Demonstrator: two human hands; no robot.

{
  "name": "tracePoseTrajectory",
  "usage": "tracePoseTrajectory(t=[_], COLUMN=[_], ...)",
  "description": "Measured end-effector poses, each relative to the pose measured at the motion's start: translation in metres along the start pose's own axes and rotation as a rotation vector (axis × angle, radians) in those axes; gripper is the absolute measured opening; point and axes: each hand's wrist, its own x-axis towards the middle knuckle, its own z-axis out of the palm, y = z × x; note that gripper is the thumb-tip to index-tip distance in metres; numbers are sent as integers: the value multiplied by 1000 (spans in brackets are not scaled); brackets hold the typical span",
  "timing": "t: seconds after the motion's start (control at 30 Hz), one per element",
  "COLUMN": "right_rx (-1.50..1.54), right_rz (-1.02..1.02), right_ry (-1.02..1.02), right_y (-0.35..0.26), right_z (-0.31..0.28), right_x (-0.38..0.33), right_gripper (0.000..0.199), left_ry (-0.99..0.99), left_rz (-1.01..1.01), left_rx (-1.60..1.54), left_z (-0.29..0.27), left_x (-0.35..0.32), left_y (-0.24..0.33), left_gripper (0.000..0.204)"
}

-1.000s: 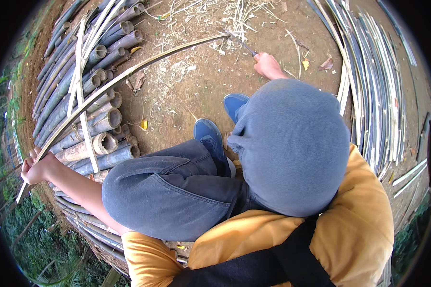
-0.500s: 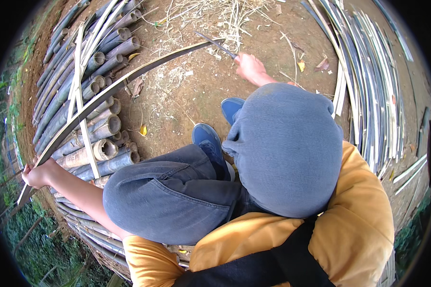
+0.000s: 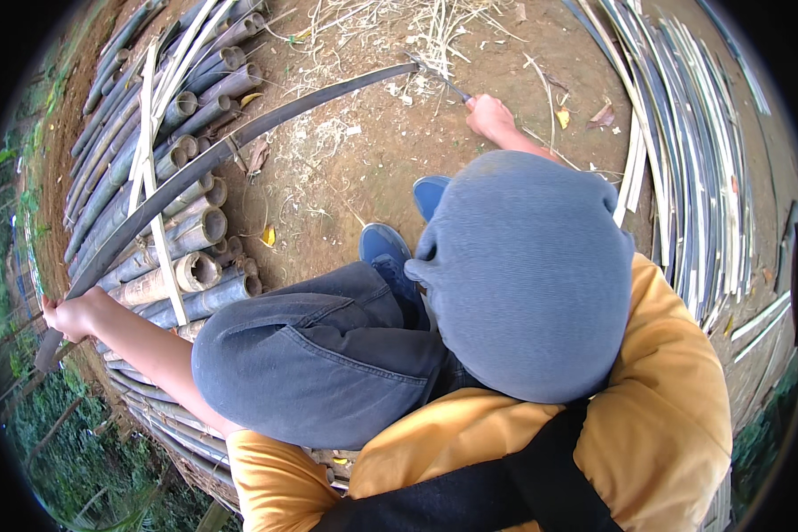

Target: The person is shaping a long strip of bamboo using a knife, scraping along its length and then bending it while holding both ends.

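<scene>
Left hand [image 3: 75, 315], far left of frame, clenches bamboo strip [image 3: 213, 157]; right hand [image 3: 490, 117], upper centre, grips knife [image 3: 446, 82] at strip's tip; shallow blade angle likely best.

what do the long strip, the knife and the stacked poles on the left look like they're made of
Long strip: probably bamboo, its dark, dull skin crossed by a node-like joint.
Knife: blade likely metal, thin and dark grey; handle too small to tell.
Stacked poles: apparently bamboo, dull grey-green to tan, with hollow round ends.
</scene>
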Motion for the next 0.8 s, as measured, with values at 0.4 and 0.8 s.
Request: tracePoseTrajectory(t=[0.4, 0.8], right_rx=[-62, 59], right_rz=[-49, -3], right_ry=[35, 46], right_y=[-15, -9], right_z=[-1, -5], right_x=[-23, -22], right_gripper=[29, 25], left_ry=[-194, -385], left_rz=[4, -89], left_rx=[-119, -249], left_z=[-20, -16], left_x=[16, 9], left_y=[-11, 3], left_gripper=[11, 9])
